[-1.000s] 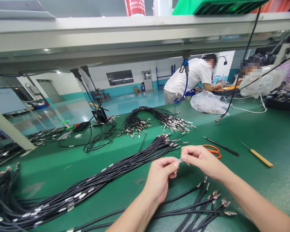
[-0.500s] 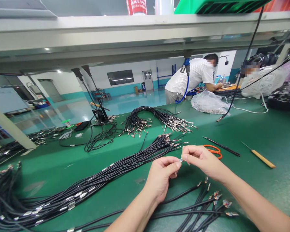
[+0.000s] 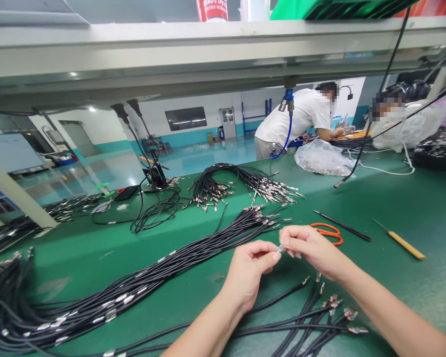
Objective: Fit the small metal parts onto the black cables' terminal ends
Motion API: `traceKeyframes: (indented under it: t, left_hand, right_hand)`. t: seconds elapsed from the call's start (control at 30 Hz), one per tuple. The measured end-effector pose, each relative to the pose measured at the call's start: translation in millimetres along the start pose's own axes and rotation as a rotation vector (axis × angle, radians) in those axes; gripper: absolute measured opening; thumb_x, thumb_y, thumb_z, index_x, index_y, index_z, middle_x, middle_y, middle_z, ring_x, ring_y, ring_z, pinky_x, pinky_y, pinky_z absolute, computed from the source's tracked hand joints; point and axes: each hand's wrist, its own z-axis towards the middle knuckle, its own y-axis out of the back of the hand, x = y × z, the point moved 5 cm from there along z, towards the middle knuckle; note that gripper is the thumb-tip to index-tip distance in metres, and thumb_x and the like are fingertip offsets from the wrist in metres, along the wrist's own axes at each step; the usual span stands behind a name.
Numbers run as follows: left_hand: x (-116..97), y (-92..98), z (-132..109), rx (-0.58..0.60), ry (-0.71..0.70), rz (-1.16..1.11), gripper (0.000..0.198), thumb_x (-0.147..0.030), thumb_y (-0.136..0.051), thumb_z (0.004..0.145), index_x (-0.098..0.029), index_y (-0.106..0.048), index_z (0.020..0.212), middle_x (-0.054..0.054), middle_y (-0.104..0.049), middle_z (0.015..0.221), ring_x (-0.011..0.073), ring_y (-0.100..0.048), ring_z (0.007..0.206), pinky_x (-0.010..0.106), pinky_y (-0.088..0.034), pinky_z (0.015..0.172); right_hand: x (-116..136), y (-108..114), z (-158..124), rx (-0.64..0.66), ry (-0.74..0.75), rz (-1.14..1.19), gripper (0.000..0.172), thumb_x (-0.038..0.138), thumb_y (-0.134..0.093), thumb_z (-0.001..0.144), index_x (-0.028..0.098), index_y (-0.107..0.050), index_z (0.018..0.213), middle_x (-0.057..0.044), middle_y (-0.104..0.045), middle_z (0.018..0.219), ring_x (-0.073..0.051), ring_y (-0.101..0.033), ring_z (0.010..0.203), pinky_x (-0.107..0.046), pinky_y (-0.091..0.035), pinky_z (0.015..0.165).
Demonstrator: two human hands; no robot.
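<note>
Between my two hands is a small shiny metal cable end [image 3: 280, 248] with bits of colour at its tip. My left hand [image 3: 247, 272] pinches it between thumb and forefinger. On its other side, the fingertips of my right hand [image 3: 310, 246] are closed at the same tip, nearly touching the left thumb. Most of the piece is hidden by the fingers. Below my hands lie several loose black cables [image 3: 282, 327] with stripped ends showing coloured wires [image 3: 351, 313]. A long bundle of black cables [image 3: 163, 270] runs to the left of my left hand.
Orange-handled scissors [image 3: 340, 235], a black pen-like tool [image 3: 344, 226] and a wooden-handled awl [image 3: 407, 245] lie right of my hands. Further back are another cable bundle [image 3: 234, 171], a plastic bag [image 3: 323, 157] and a hanging black cable [image 3: 360, 153]. A shelf [image 3: 215, 54] spans above; a person [image 3: 297, 116] works beyond.
My fingers have shifted slightly around the cable end, and a little more of its coloured tip shows. The cables and tools on the table stay where they were.
</note>
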Motion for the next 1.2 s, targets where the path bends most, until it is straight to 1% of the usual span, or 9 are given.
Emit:
traceKeyframes:
  t: [0.07, 0.13, 0.27, 0.4, 0.57, 0.87, 1.1, 1.2]
  left_hand:
    - [1, 0.7, 1, 0.003, 0.009, -0.001, 0.022, -0.028, -0.074, 0.059, -0.011, -0.065, 0.070, 0.001, -0.052, 0.061, 0.0077, -0.036, 0.054, 0.021, -0.024, 0.052]
    - [3, 1.3, 1, 0.009, 0.022, -0.013, 0.022, -0.028, -0.073, 0.060, -0.011, -0.065, 0.071, 0.001, -0.052, 0.061, 0.0076, -0.037, 0.054, 0.021, -0.025, 0.052]
    - [4, 1.5, 2, 0.018, 0.016, -0.062, 0.020, -0.025, -0.071, 0.062, -0.011, -0.064, 0.073, 0.000, -0.050, 0.060, 0.0071, -0.036, 0.053, 0.021, -0.024, 0.052]
    - [3, 0.7, 1, 0.023, 0.022, -0.099, 0.016, -0.025, -0.068, 0.065, -0.011, -0.060, 0.068, 0.000, -0.047, 0.057, 0.0079, -0.036, 0.053, 0.022, -0.024, 0.052]
    - [2, 0.7, 1, 0.006, 0.045, -0.095, 0.016, -0.025, -0.068, 0.062, -0.012, -0.059, 0.063, -0.001, -0.046, 0.055, 0.0078, -0.036, 0.052, 0.023, -0.023, 0.052]
    - [4, 2.4, 2, 0.001, 0.038, -0.075, 0.011, -0.020, -0.063, 0.067, -0.010, -0.061, 0.065, -0.001, -0.042, 0.054, 0.0072, -0.033, 0.051, 0.023, -0.021, 0.051]
    - [3, 1.2, 2, -0.009, 0.035, -0.077, 0.012, -0.021, -0.064, 0.067, -0.010, -0.061, 0.065, -0.002, -0.042, 0.052, 0.0067, -0.033, 0.050, 0.022, -0.020, 0.050]
    - [3, 1.0, 3, 0.017, 0.041, -0.121, 0.018, -0.027, -0.060, 0.071, -0.009, -0.061, 0.067, 0.000, -0.045, 0.055, 0.0067, -0.036, 0.050, 0.022, -0.019, 0.048]
  right_hand:
    - [-2, -1, 1, 0.022, -0.018, 0.018, 0.026, 0.035, -0.051, 0.080, 0.016, -0.045, 0.063, 0.003, -0.039, 0.057, -0.010, -0.033, 0.053, -0.022, -0.026, 0.051]
    - [-2, -2, 1, 0.032, -0.020, -0.012, 0.025, 0.035, -0.049, 0.081, 0.016, -0.045, 0.065, 0.003, -0.038, 0.058, -0.010, -0.033, 0.054, -0.023, -0.027, 0.052]
    - [4, -2, 0, -0.007, 0.020, -0.110, 0.024, 0.032, -0.048, 0.082, 0.017, -0.044, 0.064, 0.004, -0.037, 0.059, -0.010, -0.033, 0.056, -0.023, -0.027, 0.053]
    - [10, -3, 0, -0.031, 0.054, -0.176, 0.025, 0.032, -0.049, 0.082, 0.017, -0.045, 0.063, 0.004, -0.038, 0.059, -0.011, -0.035, 0.056, -0.022, -0.028, 0.052]
    - [13, -4, -1, -0.036, 0.097, -0.211, 0.022, 0.029, -0.048, 0.082, 0.017, -0.047, 0.064, 0.002, -0.042, 0.061, -0.012, -0.039, 0.060, -0.022, -0.032, 0.056]
    - [13, -3, -2, -0.046, 0.148, -0.273, 0.019, 0.025, -0.047, 0.083, 0.017, -0.048, 0.066, 0.002, -0.045, 0.064, -0.013, -0.040, 0.063, -0.023, -0.034, 0.059]
    - [17, -5, -4, -0.036, 0.153, -0.302, 0.019, 0.025, -0.047, 0.083, 0.017, -0.048, 0.066, 0.002, -0.045, 0.064, -0.013, -0.040, 0.063, -0.023, -0.034, 0.059]
    - [15, -4, -2, -0.034, 0.136, -0.275, 0.020, 0.026, -0.047, 0.083, 0.017, -0.047, 0.066, 0.001, -0.045, 0.064, -0.013, -0.041, 0.064, -0.023, -0.034, 0.060]
